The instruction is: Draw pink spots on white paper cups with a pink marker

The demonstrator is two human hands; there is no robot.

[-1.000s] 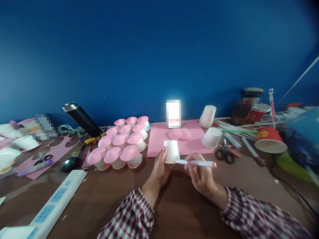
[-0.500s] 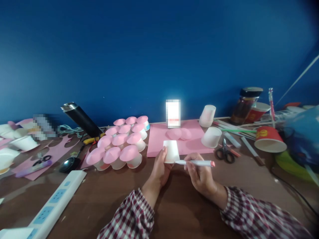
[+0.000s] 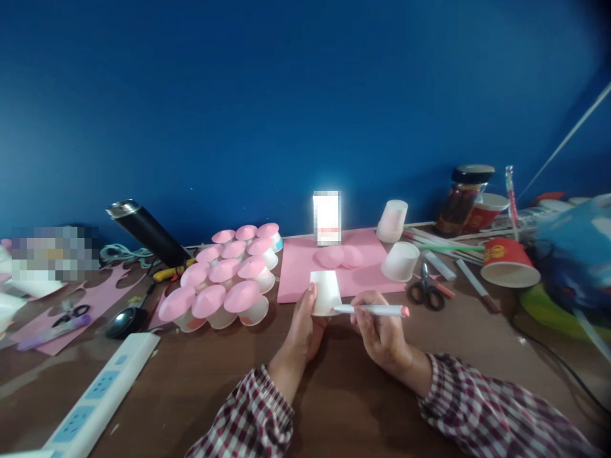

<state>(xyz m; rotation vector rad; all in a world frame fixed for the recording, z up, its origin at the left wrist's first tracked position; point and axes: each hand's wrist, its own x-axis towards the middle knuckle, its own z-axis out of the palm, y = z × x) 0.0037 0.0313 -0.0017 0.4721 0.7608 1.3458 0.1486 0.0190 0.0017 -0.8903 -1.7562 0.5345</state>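
My left hand (image 3: 301, 326) grips a small white paper cup (image 3: 325, 292), held upside down just above the brown table. In my right hand (image 3: 379, 331) lies a white marker (image 3: 375, 310) with a pink end, held level, its tip touching the lower edge of the cup. Both wrists show checked red-and-white sleeves. Directly behind the cup lies a pink sheet (image 3: 367, 275) with two pink paper discs (image 3: 340, 256) on it.
Several pink-topped cups (image 3: 224, 283) cluster at left, near a black flask (image 3: 147, 232) and a white power strip (image 3: 98, 395). Two white cups (image 3: 400, 261), black scissors (image 3: 426, 291), straws, a red cup (image 3: 506, 262) and a jar (image 3: 462, 200) stand at right.
The view has drifted slightly right, so everything sits a little further left in frame. My hands, the cup and the marker keep the same pose.
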